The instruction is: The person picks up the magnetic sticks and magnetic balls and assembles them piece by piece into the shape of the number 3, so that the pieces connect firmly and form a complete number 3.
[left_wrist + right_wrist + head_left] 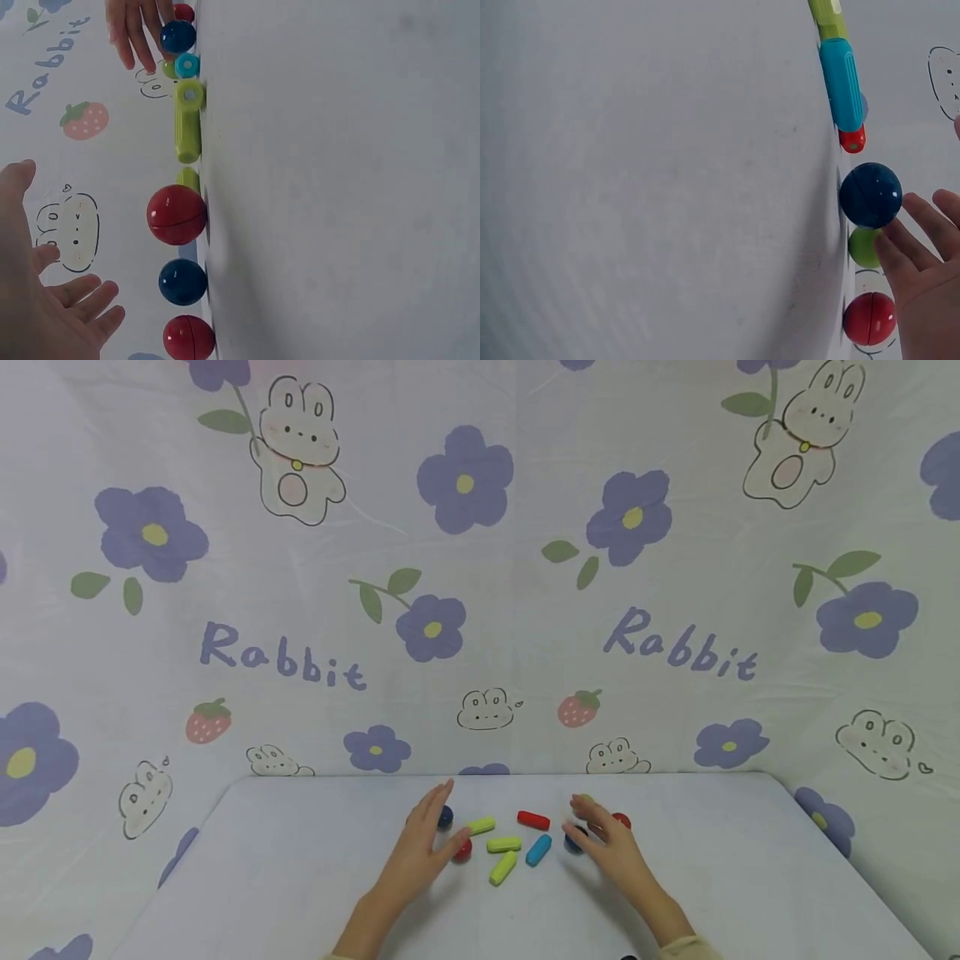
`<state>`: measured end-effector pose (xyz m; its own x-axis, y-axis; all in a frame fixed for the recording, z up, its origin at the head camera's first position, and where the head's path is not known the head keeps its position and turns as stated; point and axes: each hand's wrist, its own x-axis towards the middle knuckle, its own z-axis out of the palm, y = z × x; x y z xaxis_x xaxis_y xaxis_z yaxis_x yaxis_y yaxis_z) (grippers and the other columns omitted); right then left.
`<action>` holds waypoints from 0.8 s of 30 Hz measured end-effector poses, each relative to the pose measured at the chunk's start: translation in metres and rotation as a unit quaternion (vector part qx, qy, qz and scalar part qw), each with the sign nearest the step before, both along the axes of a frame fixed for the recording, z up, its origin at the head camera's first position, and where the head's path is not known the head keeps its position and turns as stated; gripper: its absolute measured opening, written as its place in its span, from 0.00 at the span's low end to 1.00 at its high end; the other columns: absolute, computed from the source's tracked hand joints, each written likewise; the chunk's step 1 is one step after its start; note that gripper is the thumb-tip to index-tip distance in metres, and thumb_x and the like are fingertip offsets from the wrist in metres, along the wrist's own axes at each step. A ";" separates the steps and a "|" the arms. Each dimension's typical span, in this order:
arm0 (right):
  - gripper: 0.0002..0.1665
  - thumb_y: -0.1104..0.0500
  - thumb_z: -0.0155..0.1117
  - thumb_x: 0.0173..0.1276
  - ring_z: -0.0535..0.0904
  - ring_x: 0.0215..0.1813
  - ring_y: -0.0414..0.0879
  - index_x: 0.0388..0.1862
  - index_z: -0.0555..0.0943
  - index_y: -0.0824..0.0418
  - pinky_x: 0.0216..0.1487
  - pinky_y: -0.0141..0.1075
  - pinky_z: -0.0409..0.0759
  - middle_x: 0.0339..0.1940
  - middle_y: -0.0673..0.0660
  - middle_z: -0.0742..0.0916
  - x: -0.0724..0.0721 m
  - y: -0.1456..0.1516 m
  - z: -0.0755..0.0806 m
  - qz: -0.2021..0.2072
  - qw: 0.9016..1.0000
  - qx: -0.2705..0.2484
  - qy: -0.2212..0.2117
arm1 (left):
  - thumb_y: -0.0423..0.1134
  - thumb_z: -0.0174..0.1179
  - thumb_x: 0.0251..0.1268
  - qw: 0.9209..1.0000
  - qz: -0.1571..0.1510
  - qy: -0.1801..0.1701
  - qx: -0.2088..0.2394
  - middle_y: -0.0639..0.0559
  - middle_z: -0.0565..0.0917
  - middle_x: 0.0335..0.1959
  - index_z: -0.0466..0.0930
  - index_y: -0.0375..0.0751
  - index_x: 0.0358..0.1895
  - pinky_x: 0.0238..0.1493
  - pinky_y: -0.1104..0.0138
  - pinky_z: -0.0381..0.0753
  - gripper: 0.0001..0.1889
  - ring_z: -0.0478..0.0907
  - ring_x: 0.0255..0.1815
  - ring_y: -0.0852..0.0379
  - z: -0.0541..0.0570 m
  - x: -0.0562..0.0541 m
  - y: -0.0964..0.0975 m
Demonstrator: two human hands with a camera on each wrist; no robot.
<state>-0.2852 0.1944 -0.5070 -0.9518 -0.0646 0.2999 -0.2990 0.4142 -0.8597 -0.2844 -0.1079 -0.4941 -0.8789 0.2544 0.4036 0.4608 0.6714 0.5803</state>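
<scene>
Loosely spread and gripping nothing, the left hand [417,847] and right hand [613,845] stand apart, seemingly to keep clear of the coloured sticks [504,844] between them, with balls [462,851] beside each.

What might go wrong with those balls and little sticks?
The left hand is close to a red ball; a bump might roll it into the yellow-green sticks. The right hand is near a dark blue ball, which could roll into the blue stick. In the head view, that hand mostly hides the green ball, so it might get knocked by accident.
</scene>
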 end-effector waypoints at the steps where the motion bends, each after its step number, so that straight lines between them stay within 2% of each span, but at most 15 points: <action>1: 0.29 0.51 0.64 0.58 0.69 0.57 0.49 0.58 0.70 0.53 0.56 0.43 0.66 0.56 0.55 0.76 0.000 0.000 -0.001 -0.001 1.000 -0.002 -0.009 | 0.59 0.51 0.59 1.000 -0.002 -0.002 0.002 0.50 0.54 0.68 0.45 0.58 0.70 0.59 0.51 0.57 0.37 0.52 0.66 0.51 0.000 0.001 0.001; 7: 0.30 0.54 0.68 0.55 0.68 0.59 0.47 0.57 0.71 0.52 0.55 0.39 0.67 0.56 0.53 0.76 -0.004 0.001 -0.009 0.000 0.999 -0.013 -0.046 | 0.59 0.53 0.57 1.000 -0.022 0.001 0.011 0.54 0.55 0.67 0.47 0.57 0.70 0.58 0.52 0.59 0.39 0.53 0.65 0.53 0.001 0.006 0.006; 12: 0.31 0.54 0.69 0.53 0.69 0.58 0.47 0.57 0.71 0.54 0.54 0.38 0.68 0.56 0.53 0.76 -0.004 0.003 -0.013 0.004 0.999 -0.007 -0.045 | 0.56 0.58 0.55 0.999 -0.043 -0.001 0.014 0.56 0.55 0.67 0.45 0.61 0.69 0.56 0.51 0.62 0.41 0.54 0.65 0.53 -0.001 0.008 0.013; 16: 0.31 0.59 0.69 0.53 0.69 0.58 0.49 0.57 0.72 0.58 0.53 0.38 0.68 0.56 0.55 0.76 -0.003 0.004 -0.015 0.007 0.999 -0.008 -0.045 | 0.53 0.62 0.53 0.999 -0.048 -0.014 0.020 0.58 0.55 0.67 0.45 0.63 0.69 0.57 0.53 0.61 0.42 0.53 0.65 0.55 -0.004 0.009 0.018; 21: 0.30 0.64 0.68 0.52 0.68 0.59 0.51 0.56 0.72 0.61 0.51 0.36 0.70 0.55 0.57 0.76 -0.003 0.007 -0.021 0.000 0.999 -0.010 -0.045 | 0.54 0.62 0.52 0.997 -0.050 -0.043 0.033 0.60 0.54 0.67 0.45 0.67 0.68 0.57 0.53 0.62 0.42 0.52 0.66 0.57 -0.006 0.013 0.023; 24: 0.29 0.65 0.68 0.53 0.68 0.59 0.51 0.56 0.73 0.61 0.50 0.35 0.71 0.55 0.57 0.76 -0.004 0.009 -0.023 -0.005 0.999 -0.008 -0.042 | 0.55 0.61 0.52 0.996 -0.060 -0.046 0.042 0.59 0.56 0.66 0.46 0.65 0.68 0.56 0.54 0.63 0.41 0.54 0.65 0.56 -0.006 0.016 0.027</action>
